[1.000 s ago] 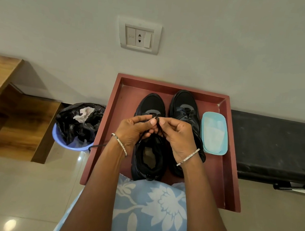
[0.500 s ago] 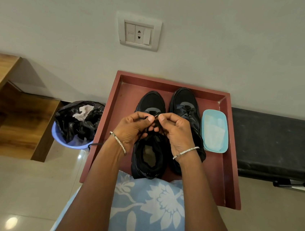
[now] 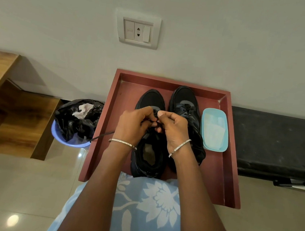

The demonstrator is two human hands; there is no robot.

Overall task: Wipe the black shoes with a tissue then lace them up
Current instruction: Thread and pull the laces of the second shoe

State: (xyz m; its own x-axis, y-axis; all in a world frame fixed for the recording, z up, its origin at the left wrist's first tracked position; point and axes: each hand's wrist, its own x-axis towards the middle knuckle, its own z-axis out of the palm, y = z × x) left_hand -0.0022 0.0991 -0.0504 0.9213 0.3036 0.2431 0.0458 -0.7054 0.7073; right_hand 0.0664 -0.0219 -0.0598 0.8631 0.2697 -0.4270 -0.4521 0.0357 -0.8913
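Black shoes [image 3: 184, 100] stand side by side, toes to the wall, in a red tray [image 3: 127, 95], seen from above by the person working on them. Both hands meet above the tongue of the left shoe [image 3: 150, 101]. The left hand [image 3: 132, 125] and the right hand [image 3: 175, 129] are each curled, with thumb and fingertips pinching a black lace [image 3: 102, 135] between them. One loose end of the lace trails off over the tray's left edge. The fingers hide which eyelet is being worked. The right shoe [image 3: 186, 109], just beside the right hand, appears already laced. The job therefore looks well along, with the wiping probably finished.

The lace is thin, soft and limp, so it is best held close to its stiff tip and fed through, not pushed from further back. The shoe itself looks light, with a soft upper and a firmer sole. It may slide on the smooth tray when the lace is pulled, so steadying it at the heel or side would help.

A pale blue tub [image 3: 215, 130] holding tissues lies in the tray, touching or just beside the right shoe. Left of the tray, a bin lined with a black bag [image 3: 75, 124] holds a crumpled tissue [image 3: 83, 110]. A wall socket [image 3: 138, 31] is on the wall above.
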